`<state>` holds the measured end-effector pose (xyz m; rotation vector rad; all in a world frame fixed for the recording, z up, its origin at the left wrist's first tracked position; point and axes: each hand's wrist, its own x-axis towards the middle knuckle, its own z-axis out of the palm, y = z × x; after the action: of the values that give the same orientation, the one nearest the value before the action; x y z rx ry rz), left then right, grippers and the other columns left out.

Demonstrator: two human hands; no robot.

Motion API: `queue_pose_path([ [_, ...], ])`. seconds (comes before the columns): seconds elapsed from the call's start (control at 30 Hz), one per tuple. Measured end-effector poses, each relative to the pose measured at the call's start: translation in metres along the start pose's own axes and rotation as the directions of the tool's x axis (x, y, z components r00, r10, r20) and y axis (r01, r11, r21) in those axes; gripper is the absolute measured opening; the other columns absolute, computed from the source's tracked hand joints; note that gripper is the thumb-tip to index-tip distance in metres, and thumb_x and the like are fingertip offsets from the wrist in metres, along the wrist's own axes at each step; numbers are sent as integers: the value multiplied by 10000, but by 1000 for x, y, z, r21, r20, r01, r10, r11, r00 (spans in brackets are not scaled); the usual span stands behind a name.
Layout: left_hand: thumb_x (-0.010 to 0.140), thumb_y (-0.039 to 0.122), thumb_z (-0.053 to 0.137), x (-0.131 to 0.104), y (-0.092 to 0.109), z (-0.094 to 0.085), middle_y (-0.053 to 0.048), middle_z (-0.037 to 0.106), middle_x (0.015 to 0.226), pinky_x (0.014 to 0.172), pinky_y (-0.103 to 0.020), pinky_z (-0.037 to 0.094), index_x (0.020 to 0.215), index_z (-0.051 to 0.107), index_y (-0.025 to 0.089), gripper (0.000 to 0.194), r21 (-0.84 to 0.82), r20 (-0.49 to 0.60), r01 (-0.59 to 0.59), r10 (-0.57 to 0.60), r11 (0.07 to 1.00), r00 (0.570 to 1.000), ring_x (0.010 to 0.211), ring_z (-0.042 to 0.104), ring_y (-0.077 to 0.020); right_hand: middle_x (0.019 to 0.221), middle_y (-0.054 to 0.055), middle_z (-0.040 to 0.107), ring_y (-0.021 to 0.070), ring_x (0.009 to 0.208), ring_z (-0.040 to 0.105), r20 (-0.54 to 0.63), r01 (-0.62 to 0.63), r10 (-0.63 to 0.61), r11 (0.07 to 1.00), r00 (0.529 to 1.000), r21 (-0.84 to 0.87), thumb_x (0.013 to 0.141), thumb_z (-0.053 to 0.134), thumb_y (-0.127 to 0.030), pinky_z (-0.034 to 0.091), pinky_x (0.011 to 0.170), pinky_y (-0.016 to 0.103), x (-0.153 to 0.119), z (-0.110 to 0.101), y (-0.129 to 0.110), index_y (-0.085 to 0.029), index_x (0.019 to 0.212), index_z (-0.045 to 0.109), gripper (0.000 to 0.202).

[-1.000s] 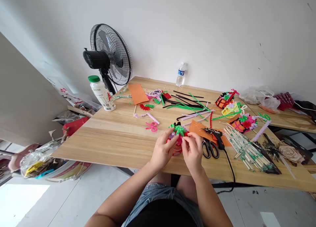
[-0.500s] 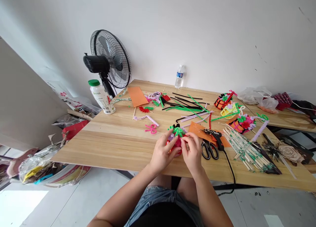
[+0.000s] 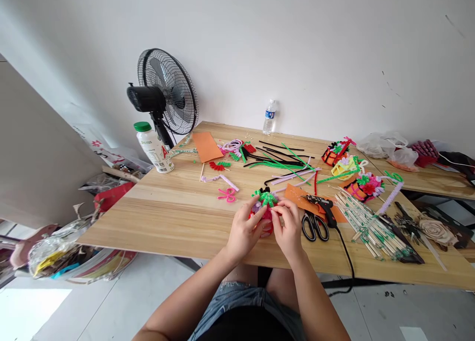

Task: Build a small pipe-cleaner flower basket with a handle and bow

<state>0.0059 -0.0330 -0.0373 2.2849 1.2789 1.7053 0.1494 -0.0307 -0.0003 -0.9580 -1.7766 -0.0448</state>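
A small pipe-cleaner flower basket (image 3: 266, 199) sits at the table's front edge, with a green flower on top and red, pink and lilac parts below. My left hand (image 3: 245, 228) is closed around its left side, thumb and fingers on the flowers. Against its right side, my right hand (image 3: 287, 227) pinches at the petals with thumb and forefinger. Both hands hide much of the basket. To the left lies a pink pipe-cleaner bow (image 3: 226, 195). Black-handled scissors (image 3: 315, 226) and a glue gun (image 3: 322, 207) lie just right of my right hand.
Loose pipe cleaners (image 3: 282, 158) lie across the middle. Finished baskets (image 3: 365, 186) and a bundle of sticks (image 3: 371, 227) are at the right. Orange card (image 3: 206, 147), a white bottle (image 3: 154, 148), a fan (image 3: 166, 91) and a water bottle (image 3: 269, 117) stand or lie farther back.
Both hands stay on the basket with almost the same grip. The whole view has shifted very slightly; nothing else has visibly moved.
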Motion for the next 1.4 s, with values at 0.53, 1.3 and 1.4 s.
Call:
queue_pose_path([
  [0.53, 881, 184, 606, 2, -2, 2, -184, 521, 1331, 890, -454, 544, 1176, 596, 200, 296, 33, -15, -50, 50, 998, 999, 1189, 559, -293, 962, 85, 537, 209, 924, 602, 3, -4, 4, 1000, 1000, 8, 906, 510, -105, 560, 771, 373, -1, 3, 4, -207, 952, 619, 156],
  [1.3, 879, 201, 615, 2, -2, 1, -172, 531, 1333, 906, -455, 546, 1169, 602, 208, 290, 9, -5, -40, 40, 999, 999, 1184, 570, -279, 965, 88, 534, 218, 952, 591, 13, -6, 6, 999, 1000, 31, 896, 520, -92, 564, 774, 377, -1, 2, 4, -202, 949, 623, 160],
  [1.4, 879, 203, 616, 3, -1, 0, -171, 533, 1331, 904, -450, 548, 1163, 604, 205, 284, 12, -3, -40, 40, 999, 999, 1182, 571, -277, 971, 90, 533, 219, 958, 593, 18, -18, 17, 999, 1000, 40, 898, 521, -98, 571, 765, 373, -2, 3, 5, -204, 947, 628, 159],
])
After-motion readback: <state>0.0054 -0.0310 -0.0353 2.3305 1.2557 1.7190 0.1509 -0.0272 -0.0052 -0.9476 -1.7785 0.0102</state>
